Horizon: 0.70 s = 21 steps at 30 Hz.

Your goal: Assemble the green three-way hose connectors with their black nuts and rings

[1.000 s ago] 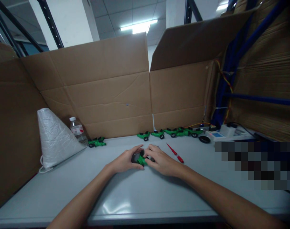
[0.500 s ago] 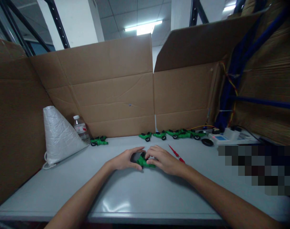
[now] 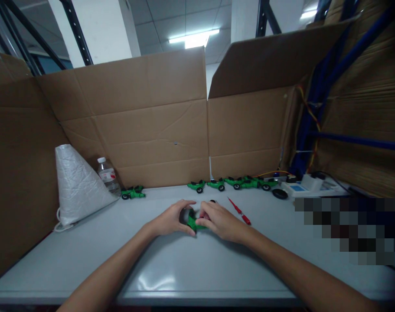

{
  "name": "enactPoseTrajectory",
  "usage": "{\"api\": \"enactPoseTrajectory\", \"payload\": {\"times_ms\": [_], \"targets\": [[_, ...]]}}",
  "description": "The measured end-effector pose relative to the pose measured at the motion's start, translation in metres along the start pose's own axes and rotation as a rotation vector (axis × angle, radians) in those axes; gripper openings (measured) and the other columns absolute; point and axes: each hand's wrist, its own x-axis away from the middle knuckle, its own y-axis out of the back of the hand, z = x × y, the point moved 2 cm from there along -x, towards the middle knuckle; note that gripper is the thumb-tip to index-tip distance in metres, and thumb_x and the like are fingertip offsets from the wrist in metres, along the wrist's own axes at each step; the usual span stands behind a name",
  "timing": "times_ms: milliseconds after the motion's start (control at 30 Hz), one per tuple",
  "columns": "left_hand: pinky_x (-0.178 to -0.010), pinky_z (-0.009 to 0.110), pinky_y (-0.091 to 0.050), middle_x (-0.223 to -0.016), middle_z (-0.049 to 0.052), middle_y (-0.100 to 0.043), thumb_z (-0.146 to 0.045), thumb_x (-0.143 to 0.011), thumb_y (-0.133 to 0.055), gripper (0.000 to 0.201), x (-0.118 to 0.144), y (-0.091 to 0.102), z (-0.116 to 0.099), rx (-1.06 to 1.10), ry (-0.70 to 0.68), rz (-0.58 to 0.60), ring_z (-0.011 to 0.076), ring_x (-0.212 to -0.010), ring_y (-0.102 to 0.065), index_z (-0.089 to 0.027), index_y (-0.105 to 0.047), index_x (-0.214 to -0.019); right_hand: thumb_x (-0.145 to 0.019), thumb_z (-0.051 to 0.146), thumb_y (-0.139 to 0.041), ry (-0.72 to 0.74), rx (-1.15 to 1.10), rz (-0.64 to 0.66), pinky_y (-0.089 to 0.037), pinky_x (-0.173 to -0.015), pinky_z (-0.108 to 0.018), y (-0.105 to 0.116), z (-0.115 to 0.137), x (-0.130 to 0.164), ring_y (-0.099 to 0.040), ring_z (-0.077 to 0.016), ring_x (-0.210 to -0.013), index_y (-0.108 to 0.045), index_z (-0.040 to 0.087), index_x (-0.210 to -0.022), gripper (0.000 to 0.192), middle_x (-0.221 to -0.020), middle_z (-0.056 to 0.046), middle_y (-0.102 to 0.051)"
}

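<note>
The green toy car (image 3: 191, 222) is held between two hands, over the middle of the tabletop (image 3: 184, 268). Its long side is turned mostly left to right; its front end cannot be told. Its left part is cupped by the left hand (image 3: 171, 219), bent like a C, thumb on the near side; whether that grip is squeezed tight cannot be told. Its right part is pinched by the right hand (image 3: 220, 221), fingers curled and aimed left. Farther off, a red screwdriver (image 3: 239, 211) is seen, then more green toys (image 3: 216, 184) are lined up by the cardboard (image 3: 158, 130).
</note>
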Motion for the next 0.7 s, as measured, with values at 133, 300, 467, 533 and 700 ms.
{"api": "enactPoseTrajectory", "payload": {"times_ms": [133,300,467,533,700], "targets": [[-0.105,0.046,-0.049,-0.127,0.014,-0.064,-0.067,-0.054,-0.094,0.114,0.001,-0.005,-0.006,-0.114,0.004,-0.071,0.0329,-0.116,-0.063,-0.021,-0.051,-0.149,-0.100,0.034,-0.069,-0.040,0.092,-0.034,-0.039,-0.078,-0.032,0.001,0.000,0.000,-0.061,-0.0239,-0.090,-0.058,0.020,-0.096,0.018,-0.093,-0.005,-0.069],[-0.101,0.048,-0.051,-0.123,0.014,-0.065,-0.074,-0.053,-0.091,0.123,0.003,-0.007,-0.012,-0.203,0.049,-0.102,0.0349,-0.113,-0.065,-0.019,-0.045,-0.152,-0.101,0.036,-0.067,-0.047,0.216,-0.066,-0.038,-0.081,-0.036,0.001,0.007,-0.001,-0.064,-0.0257,-0.090,-0.059,0.019,-0.095,0.019,-0.094,-0.006,-0.072],[-0.101,0.048,-0.051,-0.123,0.014,-0.066,-0.074,-0.055,-0.090,0.118,0.002,-0.004,-0.015,-0.238,0.042,-0.107,0.0353,-0.113,-0.065,-0.020,-0.048,-0.150,-0.103,0.036,-0.064,-0.068,0.274,-0.103,-0.038,-0.081,-0.037,-0.006,0.008,-0.002,-0.064,-0.0265,-0.088,-0.059,0.019,-0.096,0.019,-0.093,-0.008,-0.073],[-0.101,0.048,-0.051,-0.123,0.014,-0.066,-0.073,-0.056,-0.090,0.114,0.002,-0.004,-0.014,-0.237,0.031,-0.100,0.0349,-0.113,-0.064,-0.021,-0.049,-0.149,-0.103,0.036,-0.063,-0.068,0.231,-0.105,-0.038,-0.080,-0.036,-0.008,0.004,-0.002,-0.064,-0.0253,-0.087,-0.059,0.020,-0.098,0.018,-0.092,-0.007,-0.073],[-0.103,0.047,-0.051,-0.130,0.015,-0.063,-0.070,-0.067,-0.087,0.102,0.004,0.001,-0.006,-0.210,-0.007,-0.109,0.0328,-0.115,-0.064,-0.023,-0.050,-0.149,-0.110,0.035,-0.046,-0.092,0.089,-0.159,-0.039,-0.077,-0.031,-0.003,-0.025,-0.006,-0.065,-0.0215,-0.087,-0.058,0.022,-0.101,0.020,-0.094,-0.004,-0.072]]}}
